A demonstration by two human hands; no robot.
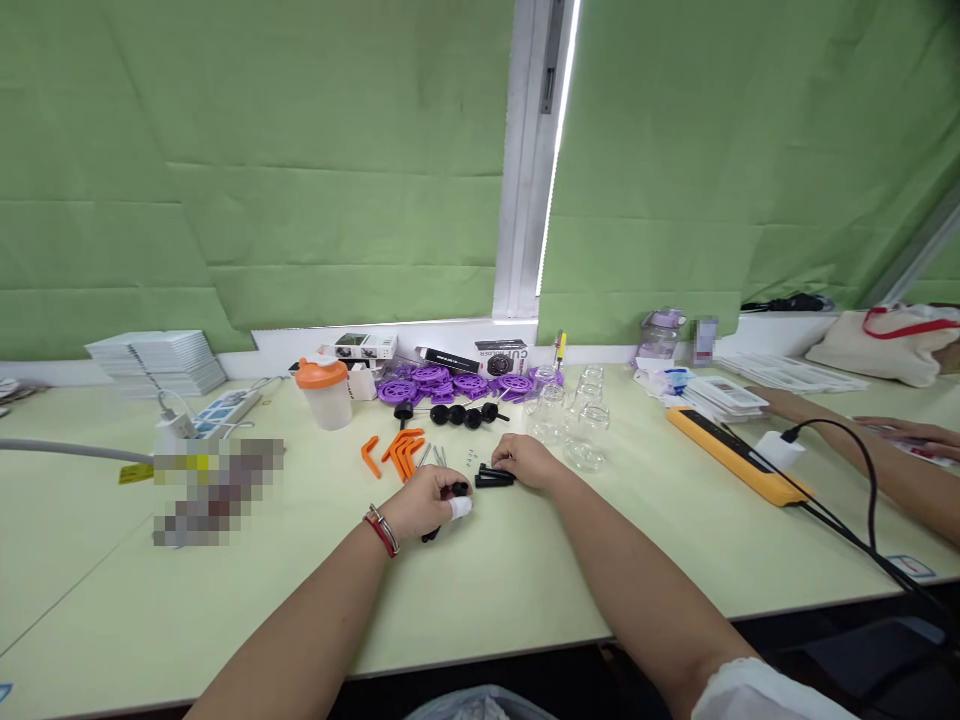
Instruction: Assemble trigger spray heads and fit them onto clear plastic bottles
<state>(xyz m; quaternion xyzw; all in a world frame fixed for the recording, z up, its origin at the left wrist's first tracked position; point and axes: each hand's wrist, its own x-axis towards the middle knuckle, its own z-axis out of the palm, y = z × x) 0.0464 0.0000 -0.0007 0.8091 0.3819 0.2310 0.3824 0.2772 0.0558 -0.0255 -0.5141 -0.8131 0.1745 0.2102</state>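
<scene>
My left hand (429, 503), with a white wrap on one fingertip, is closed around a black plastic part with a round hollow end (460, 489). Below that hand, a black end (430, 535) pokes out. To its right, the fingers of my right hand (526, 462) are pinched at the ends of several short black tubes (493, 481) lying on the table. Small clear or metal pieces (471, 460) lie just beyond, between the hands. Thin metal rods (438, 456) and orange angled pieces (403, 455) are beyond my left hand.
Purple plastic discs (431, 380), round black parts (456, 416) and boxes (502, 357) line the back. Clear glass-like vessels (587, 440) stand beyond my right hand. An orange-lidded cup (324, 393) is at left; a yellow power strip (735, 455) and another person's arm (847, 455) are at right.
</scene>
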